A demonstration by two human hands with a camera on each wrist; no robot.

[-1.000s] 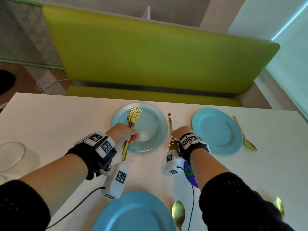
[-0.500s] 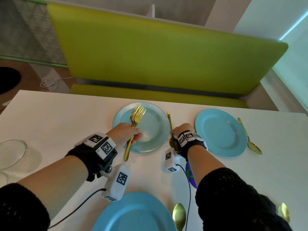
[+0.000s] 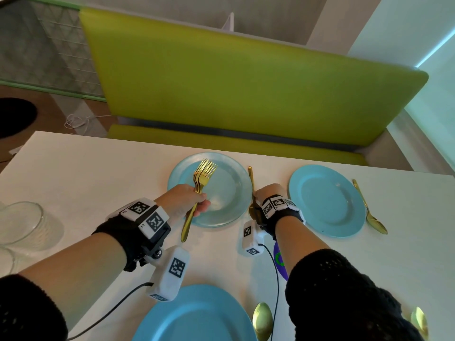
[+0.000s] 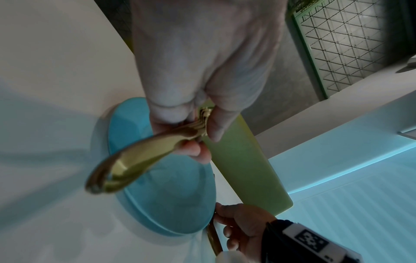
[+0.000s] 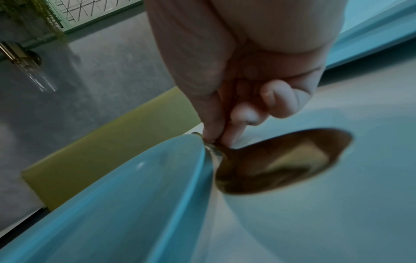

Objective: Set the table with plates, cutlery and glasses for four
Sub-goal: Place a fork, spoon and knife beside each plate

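Note:
My left hand [image 3: 189, 201] grips a bundle of several gold forks [image 3: 203, 174] by their handles [image 4: 133, 161], tines up, above the left edge of the far blue plate [image 3: 229, 193]. My right hand [image 3: 267, 193] pinches the handle of a gold spoon [image 3: 251, 183] lying on the white table [image 3: 73, 173] just right of that plate; its bowl [image 5: 283, 160] rests on the table beside the plate rim [image 5: 180, 178]. A second blue plate [image 3: 325, 200] lies farther right with a gold spoon [image 3: 369, 210] beside it. A third blue plate [image 3: 194, 316] sits at the near edge.
Clear glasses [image 3: 19, 225] stand at the table's left edge. Two more gold spoons [image 3: 262, 318] [image 3: 419, 321] lie near the front edge. A purple disc [image 3: 279, 259] sits under my right forearm. A green bench [image 3: 246, 77] runs behind the table.
Little has moved: the left hand still holds the forks over the far plate and the right hand stays on the spoon beside it; the head view has shifted slightly.

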